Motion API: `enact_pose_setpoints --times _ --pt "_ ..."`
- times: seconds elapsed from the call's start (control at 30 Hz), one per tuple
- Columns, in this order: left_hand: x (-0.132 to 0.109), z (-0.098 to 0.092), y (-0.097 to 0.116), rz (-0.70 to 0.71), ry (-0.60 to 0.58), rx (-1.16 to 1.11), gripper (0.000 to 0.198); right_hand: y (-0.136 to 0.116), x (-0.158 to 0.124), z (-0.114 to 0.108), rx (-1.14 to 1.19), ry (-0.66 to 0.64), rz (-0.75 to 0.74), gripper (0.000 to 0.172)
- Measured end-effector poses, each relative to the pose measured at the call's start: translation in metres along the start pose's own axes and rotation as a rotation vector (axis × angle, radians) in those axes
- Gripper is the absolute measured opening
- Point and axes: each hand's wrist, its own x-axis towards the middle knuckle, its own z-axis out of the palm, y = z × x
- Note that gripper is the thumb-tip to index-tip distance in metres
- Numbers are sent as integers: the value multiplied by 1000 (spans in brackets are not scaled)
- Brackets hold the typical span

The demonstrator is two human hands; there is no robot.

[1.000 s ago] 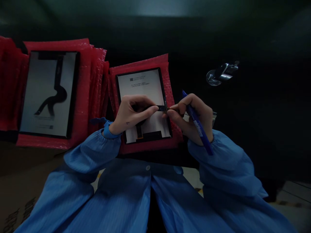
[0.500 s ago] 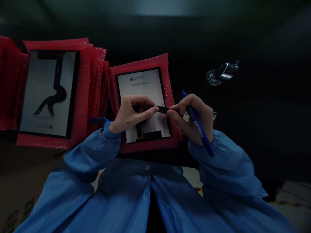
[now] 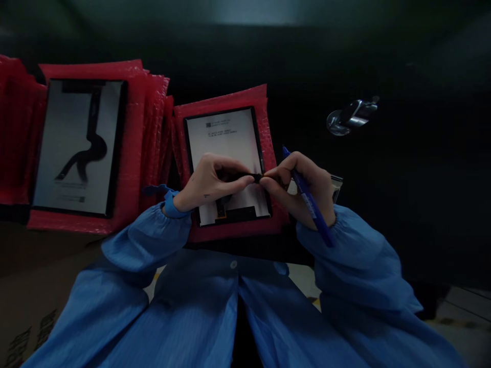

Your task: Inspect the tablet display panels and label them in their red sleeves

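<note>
A display panel (image 3: 230, 138) with a pale back and black edges lies on a red bubble-wrap bag (image 3: 271, 148) in front of me. My left hand (image 3: 213, 181), a blue band at its wrist, reaches over the panel and pinches the panel's black flex cable (image 3: 256, 178) between thumb and fingers. The cable's lower end shows near the panel's bottom edge; the hand covers its middle. My right hand (image 3: 307, 186) is closed, thumb and fingertip meeting at the cable's end. A blue pen (image 3: 312, 204) slants through that same hand. Whatever tiny part sits between the right fingertips is too small to name.
At left, another display panel (image 3: 79, 153) rests on a stack of red bubble-wrap bags (image 3: 153, 128). More red bags (image 3: 17, 138) lie at the far left. A shiny metal object with a round base (image 3: 353, 115) stands right. Cardboard (image 3: 38, 286) is at lower left.
Both hands have dipped slightly, and the cable end is a little lower and more covered by the fingers. The pen has shifted a bit left with the right hand.
</note>
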Motion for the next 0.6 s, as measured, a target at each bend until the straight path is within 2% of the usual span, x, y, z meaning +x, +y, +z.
enact_pose_setpoints --times 0.2,0.33,0.43,0.5,0.57,0.6 --pt "-2 -1 2 -8 -80 27 17 5 1 -3 -55 -75 -64 34" --pt "-2 -3 2 8 -195 43 14 7 0 -2 -71 -160 -125 30" --pt "0 -4 1 63 -268 88 13 11 -1 3 -67 -158 -141 31" --pt "1 -7 4 82 -175 190 14 14 0 3 -85 -75 -168 26" --pt "-4 -14 11 61 69 335 18 16 0 0 -129 79 -271 16" --pt "-9 -19 16 36 214 407 21 16 -1 -2 -148 190 -345 21"
